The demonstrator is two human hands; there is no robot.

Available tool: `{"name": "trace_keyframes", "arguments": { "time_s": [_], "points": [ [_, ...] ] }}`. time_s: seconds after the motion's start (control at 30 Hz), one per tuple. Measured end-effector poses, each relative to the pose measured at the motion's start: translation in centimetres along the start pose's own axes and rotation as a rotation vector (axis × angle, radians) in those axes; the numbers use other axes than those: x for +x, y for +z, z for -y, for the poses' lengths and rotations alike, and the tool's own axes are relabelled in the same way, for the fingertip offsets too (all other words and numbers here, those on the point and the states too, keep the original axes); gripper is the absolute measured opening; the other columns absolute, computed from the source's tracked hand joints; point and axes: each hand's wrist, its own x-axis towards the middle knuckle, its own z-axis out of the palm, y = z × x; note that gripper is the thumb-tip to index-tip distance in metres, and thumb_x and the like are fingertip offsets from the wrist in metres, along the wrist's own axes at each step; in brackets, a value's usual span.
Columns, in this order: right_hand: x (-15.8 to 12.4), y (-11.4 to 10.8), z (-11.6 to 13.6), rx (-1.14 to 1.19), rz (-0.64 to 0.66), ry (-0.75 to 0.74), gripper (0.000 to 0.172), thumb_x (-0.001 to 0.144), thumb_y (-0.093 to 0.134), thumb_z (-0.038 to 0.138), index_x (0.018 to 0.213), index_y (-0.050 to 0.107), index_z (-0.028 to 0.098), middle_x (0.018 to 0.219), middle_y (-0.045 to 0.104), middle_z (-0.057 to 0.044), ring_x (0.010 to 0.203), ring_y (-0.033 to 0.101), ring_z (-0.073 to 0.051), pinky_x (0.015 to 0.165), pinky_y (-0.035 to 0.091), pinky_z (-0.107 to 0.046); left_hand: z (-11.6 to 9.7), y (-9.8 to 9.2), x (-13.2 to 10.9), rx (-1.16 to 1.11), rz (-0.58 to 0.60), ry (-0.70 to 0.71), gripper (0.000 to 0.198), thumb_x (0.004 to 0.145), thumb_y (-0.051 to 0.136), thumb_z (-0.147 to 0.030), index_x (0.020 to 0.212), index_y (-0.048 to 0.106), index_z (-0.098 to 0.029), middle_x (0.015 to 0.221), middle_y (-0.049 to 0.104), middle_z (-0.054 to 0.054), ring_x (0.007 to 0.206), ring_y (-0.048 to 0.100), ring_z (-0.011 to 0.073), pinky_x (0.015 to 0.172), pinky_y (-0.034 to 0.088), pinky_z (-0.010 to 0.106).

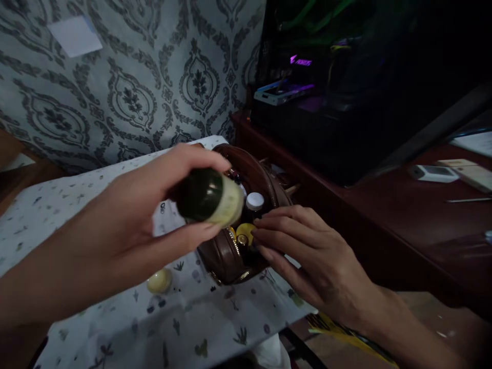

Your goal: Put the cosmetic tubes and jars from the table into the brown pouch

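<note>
My left hand is closed around a small dark green bottle with a pale yellowish label or end, tilted and slightly blurred. It is held above the left side of a brown zippered bag. My right hand reaches over the bag's right edge, fingers mostly straight, fingertips at the things inside; nothing shows in its grasp. Within the bag stand a white-capped bottle, a round yellow lid and a small gold-topped item. My hands hide part of the contents.
A pale yellow round object lies on the patterned white tablecloth, left of the bag. On the right, a dark red desk carries a black computer case and a small white box. Patterned wallpaper covers the back wall.
</note>
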Motion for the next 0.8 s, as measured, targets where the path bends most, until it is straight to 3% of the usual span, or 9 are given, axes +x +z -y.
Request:
{"name": "trace_keyframes", "arguments": {
  "time_s": [0.1,0.17,0.33,0.7,0.8],
  "points": [
    [-0.1,-0.4,0.1,0.023,0.035,0.018,0.016,0.101,0.055,0.021,0.107,0.069,0.019,0.101,0.073,-0.007,0.102,0.066,-0.022,0.09,0.057,-0.041,-0.1,1.0,2.8,0.142,0.276,0.134,0.04,0.094,0.061,-0.036,0.134,0.057,-0.031,0.122,0.064,0.002,0.103,0.067,0.0207,0.074,0.057,0.024],
    [-0.2,-0.5,0.0,0.026,0.049,0.02,0.016,0.101,0.055,0.021,0.108,0.069,0.019,0.102,0.073,-0.008,0.103,0.066,-0.022,0.09,0.058,-0.041,0.3,1.7,3.9,0.131,0.305,0.164,0.037,0.093,0.063,-0.035,0.129,0.06,-0.031,0.12,0.065,0.002,0.099,0.068,0.0214,0.07,0.056,0.025],
    [-0.5,-0.5,-0.3,0.034,0.037,0.014,0.02,0.101,0.054,0.022,0.114,0.068,0.019,0.105,0.073,-0.009,0.106,0.064,-0.022,0.091,0.058,-0.04,0.6,2.8,4.0,0.04,0.341,0.081,0.027,0.086,0.071,-0.032,0.112,0.068,-0.028,0.107,0.07,0.004,0.097,0.069,0.0256,0.072,0.056,0.029],
    [-1.1,-0.1,-0.4,0.025,-0.02,0.011,0.018,0.099,0.055,0.02,0.113,0.067,0.019,0.103,0.072,-0.009,0.106,0.065,-0.023,0.09,0.059,-0.041,1.8,3.0,3.6,0.208,0.47,0.119,0.038,0.092,0.063,-0.035,0.129,0.061,-0.033,0.113,0.069,0.004,0.099,0.068,0.0269,0.072,0.051,0.029],
    [-1.4,0.0,-0.5,0.022,-0.027,0.021,0.019,0.099,0.055,0.02,0.114,0.067,0.021,0.104,0.072,-0.008,0.106,0.065,-0.024,0.087,0.059,-0.042,1.5,3.2,3.8,0.257,0.498,0.137,0.034,0.092,0.06,-0.032,0.127,0.06,-0.032,0.111,0.068,0.004,0.099,0.067,0.0265,0.074,0.051,0.03]
  ]
}}
